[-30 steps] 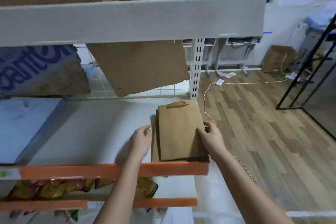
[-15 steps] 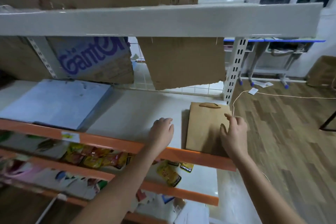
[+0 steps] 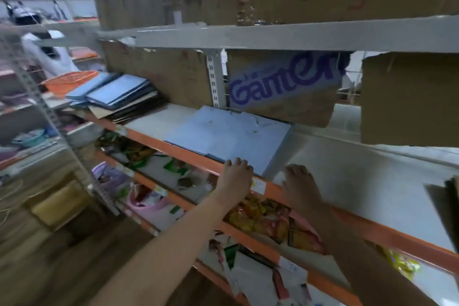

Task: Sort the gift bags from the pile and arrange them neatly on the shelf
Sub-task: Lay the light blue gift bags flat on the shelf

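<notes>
1. Two hands reach to the shelf (image 3: 360, 181) front. The left hand (image 3: 236, 176) rests on the orange rail (image 3: 188, 151), its fingers curled over the edge of a flat blue bag (image 3: 231, 136). The right hand (image 3: 300, 186) lies flat, fingers relaxed, holding nothing.
2. Motion blur softens the whole view. Only a corner of the brown bags (image 3: 447, 206) shows, cut off at the right edge of the shelf, well apart from both hands.
3. The shelf is pale grey, with more shelves above and below; a wooden floor (image 3: 37, 268) lies at lower left.
4. A mixed pile of blue and brown bags (image 3: 119, 92) sits further left on the same shelf, near an orange basket (image 3: 69, 81).
5. Cardboard boxes stand behind, one printed in purple letters (image 3: 283, 84). Snack packets (image 3: 260, 216) fill the shelf below, partly hidden by both forearms.
</notes>
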